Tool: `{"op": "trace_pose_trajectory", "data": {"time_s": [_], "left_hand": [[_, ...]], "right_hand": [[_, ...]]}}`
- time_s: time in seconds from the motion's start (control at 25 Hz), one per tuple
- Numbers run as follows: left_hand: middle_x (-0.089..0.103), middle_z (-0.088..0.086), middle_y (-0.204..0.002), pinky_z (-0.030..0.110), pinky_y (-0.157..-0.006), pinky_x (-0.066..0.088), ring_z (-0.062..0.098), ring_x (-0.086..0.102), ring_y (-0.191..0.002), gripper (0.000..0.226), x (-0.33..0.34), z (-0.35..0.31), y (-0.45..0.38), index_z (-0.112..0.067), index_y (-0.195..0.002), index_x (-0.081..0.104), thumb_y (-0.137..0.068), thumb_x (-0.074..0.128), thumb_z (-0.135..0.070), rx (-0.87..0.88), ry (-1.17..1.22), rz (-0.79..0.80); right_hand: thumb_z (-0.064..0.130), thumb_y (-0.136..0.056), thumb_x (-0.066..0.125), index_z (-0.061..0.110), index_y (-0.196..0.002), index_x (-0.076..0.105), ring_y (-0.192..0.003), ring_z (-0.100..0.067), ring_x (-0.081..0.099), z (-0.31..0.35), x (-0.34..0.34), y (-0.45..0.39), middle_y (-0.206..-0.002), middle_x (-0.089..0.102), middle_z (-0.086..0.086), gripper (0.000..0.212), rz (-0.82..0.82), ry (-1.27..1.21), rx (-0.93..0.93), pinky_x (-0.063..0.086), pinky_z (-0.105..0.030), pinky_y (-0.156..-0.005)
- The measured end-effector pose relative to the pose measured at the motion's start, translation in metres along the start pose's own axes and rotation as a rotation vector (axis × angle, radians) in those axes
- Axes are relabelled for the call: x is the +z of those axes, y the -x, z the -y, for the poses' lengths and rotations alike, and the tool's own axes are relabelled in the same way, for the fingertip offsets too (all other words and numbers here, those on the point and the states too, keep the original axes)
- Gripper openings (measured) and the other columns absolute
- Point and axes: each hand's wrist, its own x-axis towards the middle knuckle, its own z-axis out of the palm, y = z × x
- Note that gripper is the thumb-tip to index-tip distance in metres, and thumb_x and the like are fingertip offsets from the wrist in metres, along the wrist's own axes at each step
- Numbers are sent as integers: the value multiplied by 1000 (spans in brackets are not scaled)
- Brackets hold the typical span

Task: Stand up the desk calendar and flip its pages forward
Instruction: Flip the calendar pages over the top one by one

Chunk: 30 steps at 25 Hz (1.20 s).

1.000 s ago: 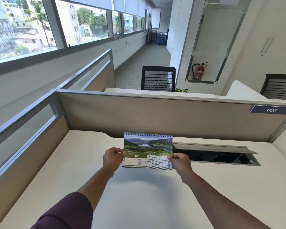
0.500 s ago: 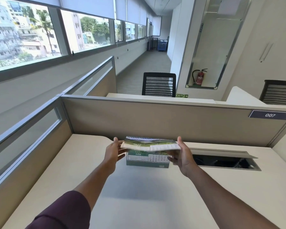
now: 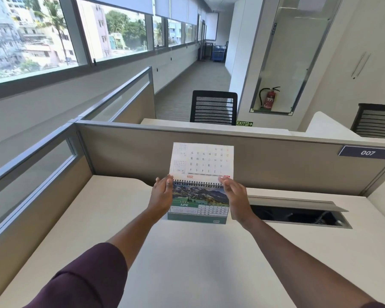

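The desk calendar (image 3: 199,205) stands upright on the cream desk (image 3: 187,252), showing a mountain picture and the JUNE page. One page (image 3: 201,160) is lifted straight up above the spiral binding, its white back with upside-down dates facing me. My left hand (image 3: 161,196) grips the calendar's left edge near the binding. My right hand (image 3: 235,195) is at the right edge, fingertips on the bottom corner of the raised page.
A beige partition (image 3: 276,161) with a "007" plate (image 3: 367,152) rises right behind the calendar. An open cable hatch (image 3: 298,212) lies in the desk to the right. A glass-topped side partition (image 3: 31,174) borders the left.
The MAY page went from facing me, through horizontal, to standing vertical above the binding. JUNE is now exposed. Both hands shifted up along the calendar's edges.
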Motion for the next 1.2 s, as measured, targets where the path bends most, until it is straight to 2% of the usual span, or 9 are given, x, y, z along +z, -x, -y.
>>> {"op": "trace_pose_trajectory", "data": {"time_s": [0.16, 0.28, 0.4, 0.48, 0.56, 0.64, 0.88, 1.04, 1.2], "left_hand": [[50, 11, -149, 40, -121, 23, 29, 30, -148, 46, 2, 11, -1, -11, -140, 52, -107, 27, -31, -1, 42, 3], [55, 7, -143, 40, -116, 34, 23, 48, -134, 42, 2, 12, -1, -12, -138, 55, -107, 32, -29, -77, 205, -20], [62, 8, -132, 44, -111, 41, 25, 55, -126, 35, 1, 13, -3, -13, -131, 58, -105, 39, -28, -176, 324, -89], [64, 9, -127, 43, -107, 43, 26, 57, -122, 32, -1, 17, -5, -13, -126, 59, -104, 42, -29, -265, 356, -150], [66, 9, -124, 38, -98, 43, 25, 57, -117, 35, -1, 22, -6, -10, -122, 62, -103, 42, -31, -327, 349, -131], [67, 9, -121, 36, -93, 41, 24, 58, -114, 40, 3, 26, -6, -8, -118, 65, -104, 39, -34, -337, 333, -55], [63, 10, -122, 45, -102, 42, 25, 56, -116, 45, 10, 31, -13, -8, -117, 55, -103, 34, -46, -363, 384, 19], [62, 9, -121, 45, -98, 44, 21, 58, -110, 43, 16, 35, -15, -14, -115, 50, -102, 33, -51, -369, 420, 24], [62, 8, -122, 49, -100, 47, 21, 59, -111, 42, 19, 38, -18, -20, -109, 52, -99, 34, -56, -362, 441, 6]], "right_hand": [[42, -109, 33, 21, -149, 54, -154, -16, 20, -23, 4, -1, -162, 42, 5, 50, 30, 153, 20, 5, -31, -126], [38, -108, 41, 17, -150, 53, -154, -18, 25, -23, 6, 2, -163, 40, 5, 48, 42, -2, 54, 17, -44, -128], [34, -108, 43, 14, -151, 49, -141, -9, 42, -22, 7, 4, -158, 39, 7, 48, -44, -224, 81, 33, -33, -119], [34, -108, 44, 15, -142, 56, -109, -8, 54, -23, 7, 1, -140, 49, 6, 41, -185, -307, 209, 43, -28, -95], [36, -106, 47, 20, -107, 66, -83, -13, 51, -28, 7, -5, -100, 56, 4, 25, -244, -365, 405, 40, -29, -76], [40, -105, 47, 26, -82, 56, -71, -11, 44, -36, 9, -8, -78, 48, 7, 28, -202, -397, 524, 35, -28, -68], [49, -104, 45, 11, -100, 66, -90, -23, 54, -48, 12, -17, -100, 67, -7, 43, -199, -487, 639, 36, -36, -81], [55, -101, 44, 21, -93, 54, -80, -23, 38, -47, 15, -25, -92, 49, -9, 37, -209, -506, 703, 24, -34, -63], [57, -99, 46, 18, -103, 63, -90, -24, 45, -51, 19, -30, -98, 52, -2, 43, -230, -539, 694, 33, -35, -71]]}}
